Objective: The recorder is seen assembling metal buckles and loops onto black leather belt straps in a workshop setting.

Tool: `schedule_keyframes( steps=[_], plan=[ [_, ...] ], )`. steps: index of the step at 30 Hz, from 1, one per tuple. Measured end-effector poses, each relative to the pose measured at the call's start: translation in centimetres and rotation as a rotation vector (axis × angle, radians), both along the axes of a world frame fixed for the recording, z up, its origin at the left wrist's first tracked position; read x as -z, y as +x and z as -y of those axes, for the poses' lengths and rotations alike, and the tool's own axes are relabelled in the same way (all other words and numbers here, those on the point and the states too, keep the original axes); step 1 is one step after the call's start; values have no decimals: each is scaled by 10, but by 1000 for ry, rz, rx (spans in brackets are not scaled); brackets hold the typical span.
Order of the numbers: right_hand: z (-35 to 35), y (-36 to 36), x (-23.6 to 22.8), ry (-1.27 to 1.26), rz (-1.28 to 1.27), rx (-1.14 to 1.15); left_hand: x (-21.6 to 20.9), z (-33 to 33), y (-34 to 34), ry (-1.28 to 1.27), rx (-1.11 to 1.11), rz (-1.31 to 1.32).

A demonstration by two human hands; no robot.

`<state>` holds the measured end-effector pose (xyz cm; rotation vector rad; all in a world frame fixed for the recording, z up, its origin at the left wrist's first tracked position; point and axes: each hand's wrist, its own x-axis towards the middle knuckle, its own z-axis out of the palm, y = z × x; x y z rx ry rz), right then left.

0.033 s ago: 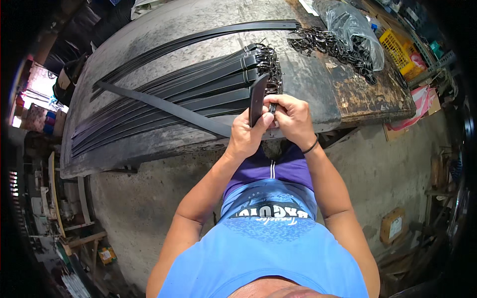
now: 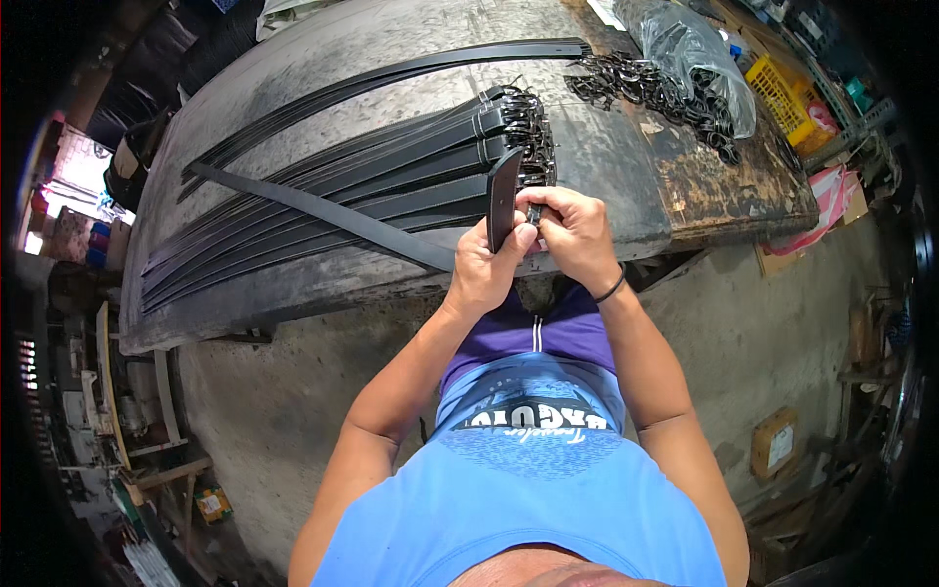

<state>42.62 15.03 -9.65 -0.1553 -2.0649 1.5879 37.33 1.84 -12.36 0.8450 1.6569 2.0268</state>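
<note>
While both hands (image 2: 533, 245) grip closed on black strap (image 2: 502, 201), strap end points up, long axis trailing left across bench (image 2: 606, 166).

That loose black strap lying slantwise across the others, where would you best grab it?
Probably the near end of the long flat black strap, from the table's front edge. It lies atop the stacked black straps, its end reaching toward the left hand, so nothing pins it.
</note>
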Motion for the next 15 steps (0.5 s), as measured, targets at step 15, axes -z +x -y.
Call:
schedule_keyframes(
  steps=[15],
  plan=[
    [-14,19,11,-20,-91,-271,-4,0,-13,2,87,259]
  ],
)
